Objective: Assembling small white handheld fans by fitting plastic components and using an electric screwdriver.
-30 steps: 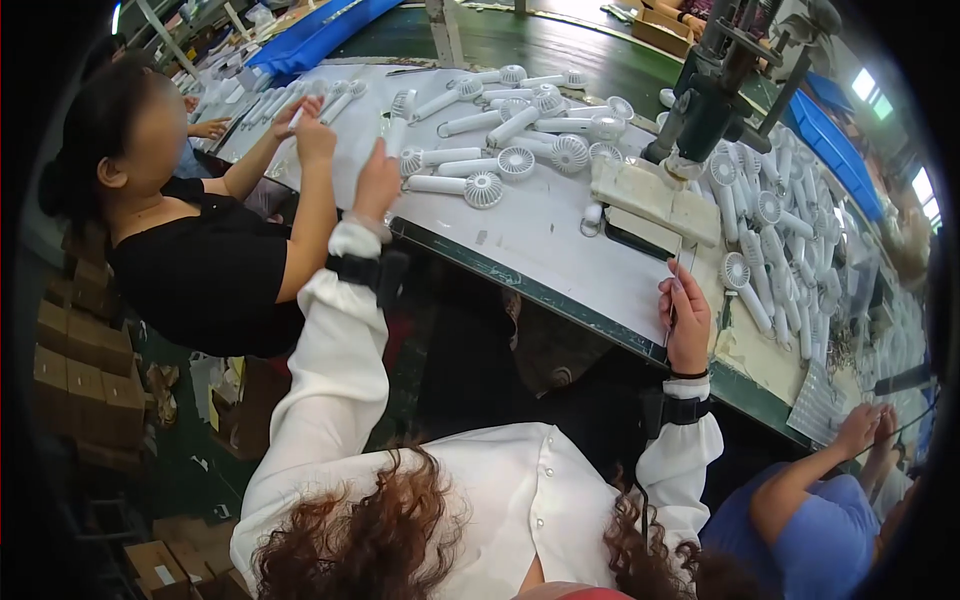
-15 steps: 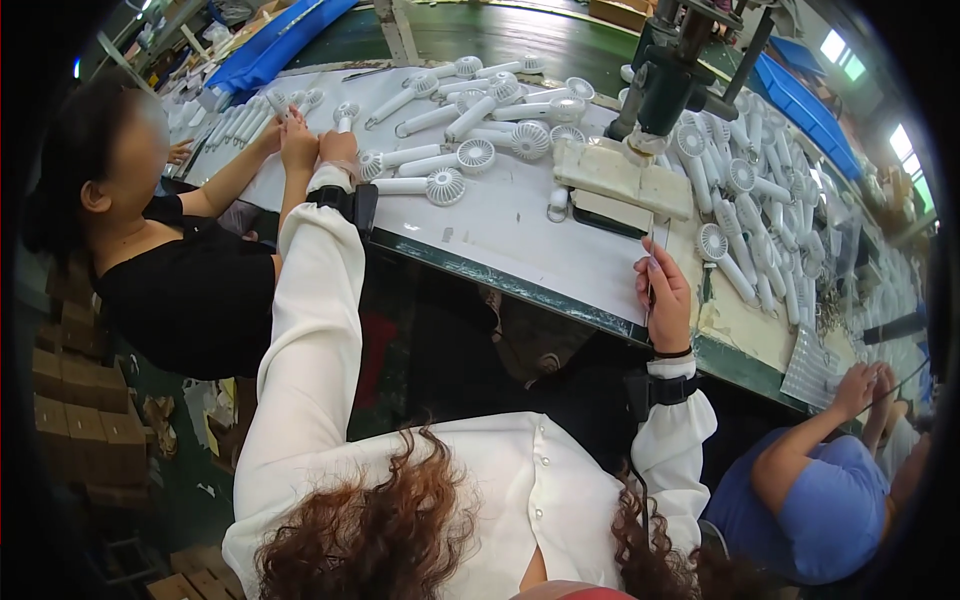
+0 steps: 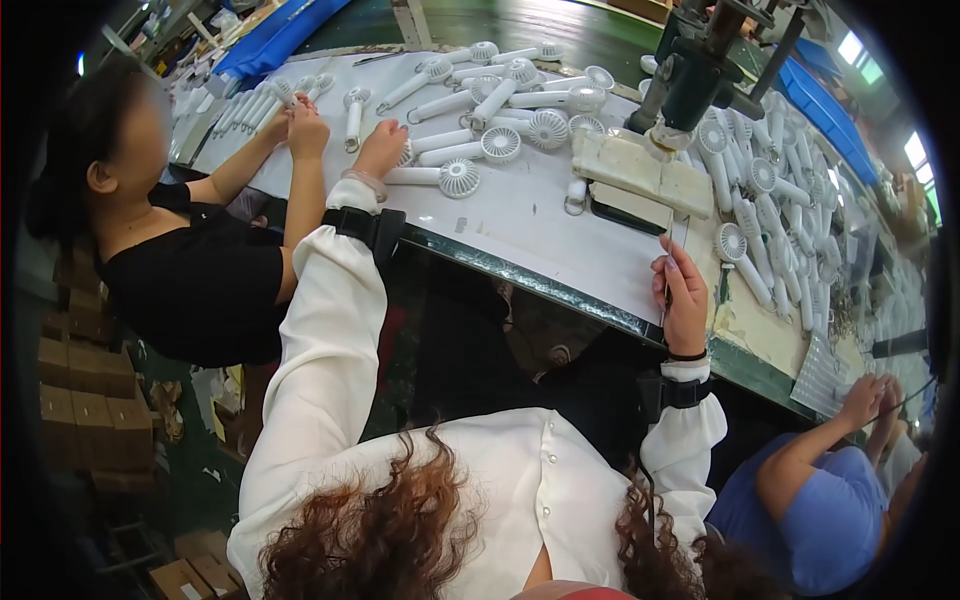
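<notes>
My left hand (image 3: 380,148) reaches over the white tabletop, beside several white handheld fans. It partly covers a fan head (image 3: 406,153); its fingers look bent, and whether they grip anything is unclear. To its left lies a single white handheld fan (image 3: 353,115), apart from the hand. My right hand (image 3: 685,300) is at the table's front edge, its fingers pinched on a thin dark stick-like tool (image 3: 667,292). Just beyond it is the cream block (image 3: 640,172) of a dark green press (image 3: 683,85). A fan handle with a metal ring (image 3: 576,194) pokes out beside the block.
A pile of white fans (image 3: 765,190) fills the right side, with a blue tray (image 3: 820,110) behind. A co-worker in black (image 3: 190,270) handles fans at the left; another in blue (image 3: 820,500) works at the right. Cardboard boxes (image 3: 95,430) are stacked at lower left.
My left hand has let go of the fan at the left and moved right toward the other fans. My right hand stays by the press with the thin tool.
</notes>
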Demonstrator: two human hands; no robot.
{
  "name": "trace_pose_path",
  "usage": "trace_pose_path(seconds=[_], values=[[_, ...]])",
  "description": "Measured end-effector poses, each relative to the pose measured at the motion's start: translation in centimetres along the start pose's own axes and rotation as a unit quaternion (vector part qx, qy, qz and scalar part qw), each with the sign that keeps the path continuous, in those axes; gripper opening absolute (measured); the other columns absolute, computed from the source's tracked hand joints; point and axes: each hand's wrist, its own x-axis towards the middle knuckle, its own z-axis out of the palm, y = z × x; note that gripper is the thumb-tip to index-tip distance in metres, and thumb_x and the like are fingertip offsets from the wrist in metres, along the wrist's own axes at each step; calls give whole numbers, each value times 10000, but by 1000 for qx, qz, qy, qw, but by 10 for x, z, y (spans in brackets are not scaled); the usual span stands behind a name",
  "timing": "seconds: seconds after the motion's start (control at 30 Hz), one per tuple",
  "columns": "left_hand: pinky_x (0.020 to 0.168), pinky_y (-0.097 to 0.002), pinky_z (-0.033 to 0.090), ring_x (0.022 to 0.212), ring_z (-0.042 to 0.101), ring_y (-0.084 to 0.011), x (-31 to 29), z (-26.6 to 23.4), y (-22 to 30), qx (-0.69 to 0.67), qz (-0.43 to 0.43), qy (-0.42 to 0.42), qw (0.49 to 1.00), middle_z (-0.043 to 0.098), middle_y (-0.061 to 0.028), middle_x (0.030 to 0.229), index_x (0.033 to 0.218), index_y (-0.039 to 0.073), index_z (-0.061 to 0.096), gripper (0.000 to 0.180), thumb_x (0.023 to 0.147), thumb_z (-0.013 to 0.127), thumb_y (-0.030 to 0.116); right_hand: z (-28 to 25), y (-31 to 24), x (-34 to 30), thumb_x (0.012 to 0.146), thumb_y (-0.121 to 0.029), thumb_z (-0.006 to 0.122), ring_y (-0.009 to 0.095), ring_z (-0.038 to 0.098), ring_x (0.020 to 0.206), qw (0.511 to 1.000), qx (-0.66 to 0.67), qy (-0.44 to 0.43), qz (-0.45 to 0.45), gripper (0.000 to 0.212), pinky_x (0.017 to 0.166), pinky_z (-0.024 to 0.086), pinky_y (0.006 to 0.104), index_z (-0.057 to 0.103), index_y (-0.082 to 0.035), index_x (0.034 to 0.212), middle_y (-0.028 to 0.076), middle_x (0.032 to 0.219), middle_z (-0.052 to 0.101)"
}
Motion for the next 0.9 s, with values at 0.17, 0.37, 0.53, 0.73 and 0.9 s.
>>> trace_pose_path(seconds=[0.17, 0.37, 0.53, 0.73, 0.9], values=[[952, -350, 448, 1122, 593, -329, 24, -3, 13, 0, -17, -13, 1000, 616, -224, 1194, 1284, -33, 507, 570, 853, 599, 328, -1, 0, -3, 994, -120, 449, 21, 443, 661, 1000, -4, 0, -5, 376, 520, 330, 144, 477, 8, 1347, -8, 909, 554], [951, -351, 450, 1126, 592, -331, 67, -6, 8, 94, -1, -5, 996, 614, -237, 1188, 1278, -37, 510, 582, 834, 617, 324, 0, -1, -2, 992, -119, 449, 23, 448, 669, 1000, -5, 3, 1, 377, 523, 334, 147, 477, 10, 1346, -6, 908, 554], [916, -362, 467, 1068, 604, -349, 80, -10, -15, 53, 1, -21, 998, 622, -238, 1154, 1231, -25, 554, 521, 826, 618, 297, 2, -3, 1, 990, -113, 455, 27, 457, 670, 1000, 3, 4, 3, 371, 527, 342, 150, 486, 5, 1340, 0, 909, 560], [898, -418, 490, 1078, 593, -412, 66, -14, 0, 203, -71, 99, 972, 606, -253, 1187, 1151, -51, 603, 442, 820, 597, 242, -2, 2, 0, 990, -117, 455, 25, 441, 660, 1000, -10, 17, 3, 379, 524, 331, 147, 475, 9, 1347, -5, 900, 552], [930, -409, 473, 1110, 568, -433, 85, -52, -20, 517, 101, -131, 840, 591, -257, 1213, 1163, -47, 601, 432, 832, 564, 227, -1, 1, -2, 989, -113, 457, 25, 436, 650, 1000, -10, 3, 8, 381, 520, 324, 150, 471, 10, 1349, -4, 901, 551]])
